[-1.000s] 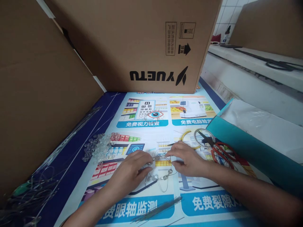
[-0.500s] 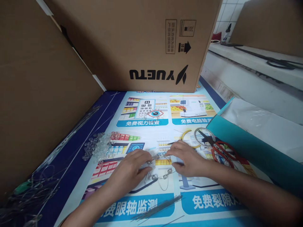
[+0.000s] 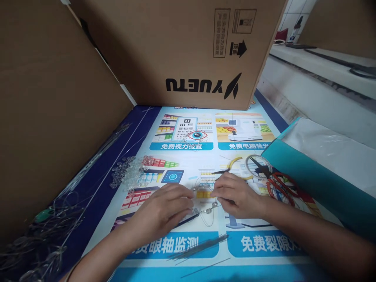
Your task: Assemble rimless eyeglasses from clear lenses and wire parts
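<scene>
- While both my hands are over the printed sheet (image 3: pixel 205 161), the beaded wire (image 3: pixel 208 211) lies between them, a loose loop with clear beads along its near side.
- My left hand (image 3: pixel 166 205) comes in from the near left, palm down, fingers curved and drawn together at the loop's left edge; my thumb is mostly hidden, so I cannot tell whether I am pinching the wire there.
- My right hand (image 3: pixel 239 196) reaches in from the right, bent fingertips and thumb close to each other at the loop's right edge; whether they press on the wire or only touch it, I cannot tell.
- Nearer to me than the loop lies a bundle of thin wires (image 3: pixel 199 247), with a single wire (image 3: pixel 205 268) apart on its near side.
- Well to the left and farther off, I have a spread of clear beads (image 3: pixel 129 170); at the near left is a tangle of strands (image 3: pixel 44 231).
- Just beyond my right hand are yellow-handled pliers (image 3: pixel 235 161), and to their right a pale ring (image 3: pixel 249 166) and red-handled scissors (image 3: pixel 282 188).
- A teal box (image 3: pixel 296 162) stands at the right, and a large cardboard box (image 3: pixel 188 51) closes off the far side.
</scene>
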